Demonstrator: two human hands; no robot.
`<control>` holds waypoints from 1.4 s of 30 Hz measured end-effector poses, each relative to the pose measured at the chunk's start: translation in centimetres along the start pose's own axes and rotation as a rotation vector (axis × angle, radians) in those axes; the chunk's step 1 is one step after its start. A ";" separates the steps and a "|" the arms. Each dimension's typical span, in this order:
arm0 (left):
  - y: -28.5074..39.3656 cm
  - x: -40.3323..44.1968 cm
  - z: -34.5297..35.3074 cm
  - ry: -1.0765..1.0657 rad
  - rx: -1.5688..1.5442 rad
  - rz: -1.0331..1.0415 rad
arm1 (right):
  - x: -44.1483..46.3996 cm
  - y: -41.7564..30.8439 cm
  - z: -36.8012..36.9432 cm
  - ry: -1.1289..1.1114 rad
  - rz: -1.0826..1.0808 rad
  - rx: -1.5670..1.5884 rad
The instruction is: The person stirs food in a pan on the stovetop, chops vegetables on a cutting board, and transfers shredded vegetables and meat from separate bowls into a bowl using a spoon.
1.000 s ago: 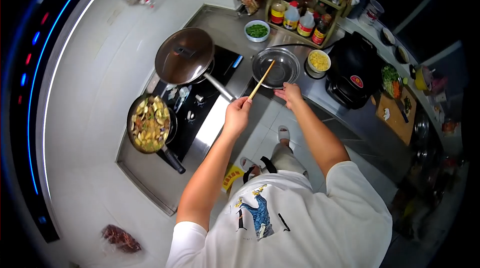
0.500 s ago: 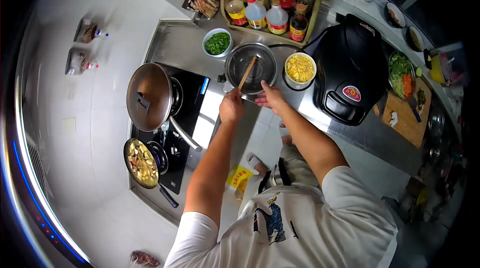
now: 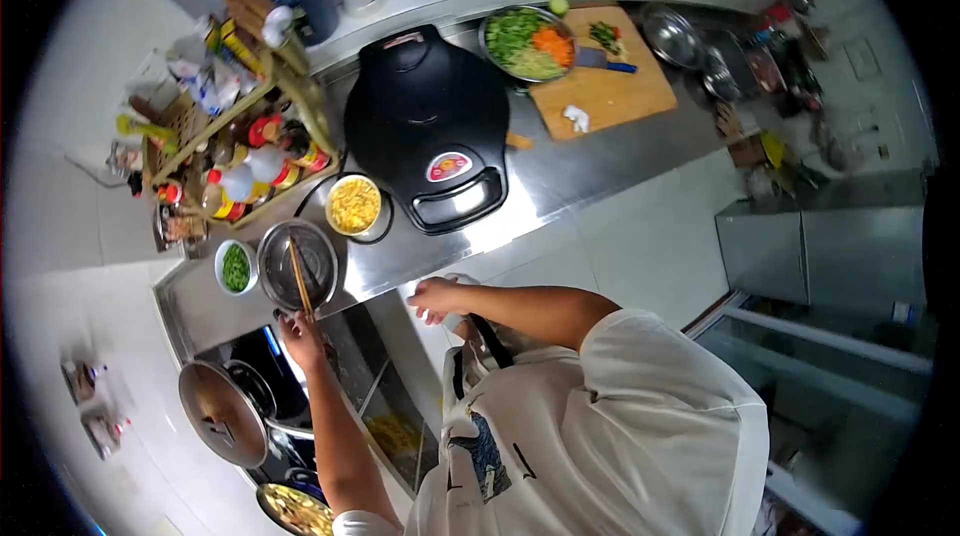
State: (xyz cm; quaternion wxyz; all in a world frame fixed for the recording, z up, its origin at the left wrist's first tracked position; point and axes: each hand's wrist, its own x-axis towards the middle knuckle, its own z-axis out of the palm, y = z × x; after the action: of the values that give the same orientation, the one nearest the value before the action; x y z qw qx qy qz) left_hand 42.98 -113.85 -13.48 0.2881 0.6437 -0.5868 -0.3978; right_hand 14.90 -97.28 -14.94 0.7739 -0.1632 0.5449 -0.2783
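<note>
My left hand (image 3: 302,339) is at the near rim of a metal bowl (image 3: 325,254). Its fingers are around the lower ends of wooden chopsticks (image 3: 300,274), whose other ends lean inside the bowl; the exact grip is partly hidden. My right hand (image 3: 433,300) hangs off the counter's front edge, fingers loosely bent and apart, with nothing in it. A white bowl of chopped greens (image 3: 236,268) stands left of the metal bowl. To its right is a white bowl of yellow scrambled egg (image 3: 354,205).
A black electric griddle (image 3: 430,116) stands behind the bowls. Further right are a bowl of cut vegetables (image 3: 527,44) and a cutting board (image 3: 610,86) with a knife (image 3: 607,62). A bottle rack (image 3: 240,151) is left; a lidded pan (image 3: 222,416) and a food-filled pan (image 3: 295,509) sit lower left.
The view has swung to the right, showing more of the counter. My right hand has drawn away from the metal bowl; my left hand stays by the chopsticks.
</note>
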 end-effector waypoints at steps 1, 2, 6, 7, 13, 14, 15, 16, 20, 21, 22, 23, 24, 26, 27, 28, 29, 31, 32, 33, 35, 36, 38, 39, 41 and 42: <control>1.3 -0.2 0.1 0.003 -0.001 0.053 | -0.6 1.5 -0.9 0.061 0.016 0.038; 2.8 -0.6 -0.3 0.004 0.001 0.107 | -1.0 2.8 -1.9 0.067 0.019 0.066; 7.2 -2.0 -0.1 0.362 0.363 0.346 | -7.0 6.6 -4.9 0.242 -0.033 0.102; 8.5 -2.7 -0.1 0.387 0.372 0.452 | -8.3 7.7 -5.5 0.276 -0.049 0.137; 13.4 -11.6 5.8 -0.106 0.020 0.553 | -14.1 13.2 -7.1 0.466 -0.106 0.323; 10.8 -12.3 8.3 -0.208 -0.148 0.535 | -14.9 13.7 -7.5 0.470 -0.137 0.355; 12.9 -15.3 9.2 -0.389 -0.059 0.401 | -15.3 14.6 -7.7 0.508 -0.196 0.431; 11.7 -16.6 11.3 -0.486 -0.052 0.457 | -16.1 14.7 -8.4 0.513 -0.214 0.443; 14.9 -24.6 18.0 -0.787 0.145 0.505 | -20.6 15.7 -12.9 0.577 -0.208 0.469; 16.2 -26.5 19.7 -0.863 0.176 0.533 | -21.5 16.7 -14.7 0.641 -0.236 0.372; 17.2 -28.0 21.5 -0.936 0.205 0.558 | -22.5 17.7 -16.7 0.703 -0.262 0.270; 17.6 -29.1 23.2 -1.013 0.283 0.536 | -23.9 18.9 -19.2 0.694 -0.269 0.213; 17.8 -30.1 25.7 -1.085 0.357 0.514 | -24.9 20.4 -21.8 0.688 -0.275 0.206; 16.8 -32.0 30.7 -1.124 0.423 0.391 | -26.5 24.7 -26.7 0.874 -0.357 -0.070; 17.7 -33.1 32.9 -1.144 0.455 0.524 | -28.8 25.5 -28.6 0.918 -0.312 -0.048; 19.3 -34.1 35.3 -1.168 0.483 0.667 | -31.5 25.8 -31.0 0.972 -0.269 -0.023; 21.8 -35.6 37.3 -1.206 0.513 0.652 | -33.4 27.4 -33.4 1.023 -0.321 -0.060; 26.2 -38.3 41.0 -1.269 0.544 0.686 | -37.4 29.5 -37.0 1.074 -0.369 -0.115; 27.2 -39.2 43.0 -1.286 0.508 0.676 | -39.5 29.9 -38.7 1.054 -0.400 0.196; 28.4 -40.2 44.8 -1.286 0.479 0.665 | -41.4 29.9 -40.1 1.016 -0.425 0.508; 30.4 -41.6 48.1 -1.283 0.455 0.656 | -44.6 29.2 -42.5 1.081 -0.329 0.444; 31.1 -41.9 49.6 -1.302 0.448 0.708 | -45.6 29.2 -43.7 1.142 -0.229 0.387; 32.2 -42.3 51.9 -1.322 0.442 0.756 | -46.9 28.7 -45.8 1.159 -0.223 0.367; 32.9 -42.5 53.1 -1.324 0.511 0.700 | -47.2 28.9 -47.3 1.151 -0.198 0.366; 33.3 -42.6 56.0 -1.339 0.569 0.582 | -47.8 29.2 -50.6 1.143 -0.163 0.353; 33.3 -42.4 57.3 -1.338 0.559 0.572 | -46.9 30.4 -52.8 1.172 -0.272 0.160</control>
State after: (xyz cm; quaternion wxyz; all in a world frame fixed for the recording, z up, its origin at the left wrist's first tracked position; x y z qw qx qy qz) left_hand -23.09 -71.46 -7.84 -0.2086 0.1389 -0.8576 -0.4492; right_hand -38.54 -41.93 -15.16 0.3126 0.0076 0.8321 -0.4582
